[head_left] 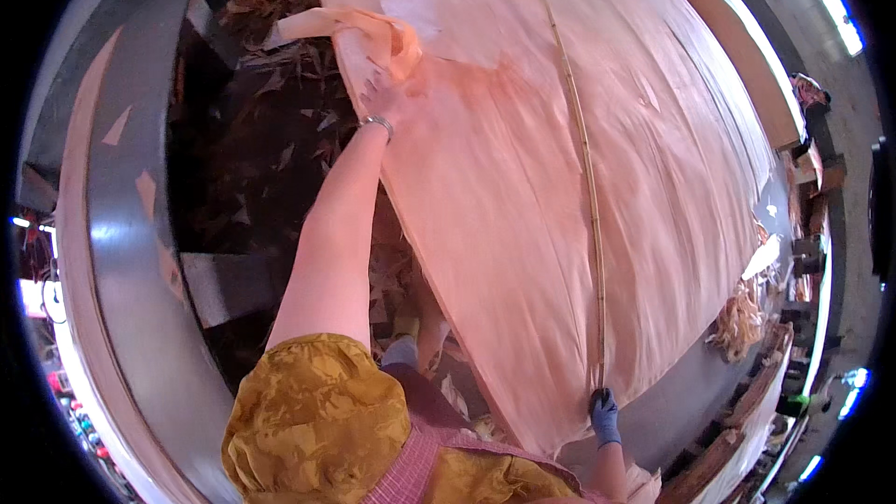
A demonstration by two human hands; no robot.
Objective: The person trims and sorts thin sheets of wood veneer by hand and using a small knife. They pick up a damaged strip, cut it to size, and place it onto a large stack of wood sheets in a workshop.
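Observation:
A broad stack of thin pinkish wood veneer sheets point(495, 196) spreads out in front of me, its top sheet wrinkled. My left hand point(380, 98), bare with a bracelet at the wrist, reaches to the stack's left edge with its fingers apart. Just beyond those fingers, a curled orange-tinted strip of veneer point(397, 42) hangs partly over the edge; whether they touch it is hard to see. In a blue-grey glove, my right hand point(605, 413) is closed round the near end of a long thin bamboo stick point(588, 173), which lies lengthwise across the sheets.
Torn veneer scraps point(289, 65) litter the dark gap left of the stack. Beyond it runs a grey metal surface point(149, 252) with a curved edge. To the right are a bunch of veneer shreds point(737, 322) and stacked boards point(747, 411). Another thick stack point(737, 37) stands at the far right.

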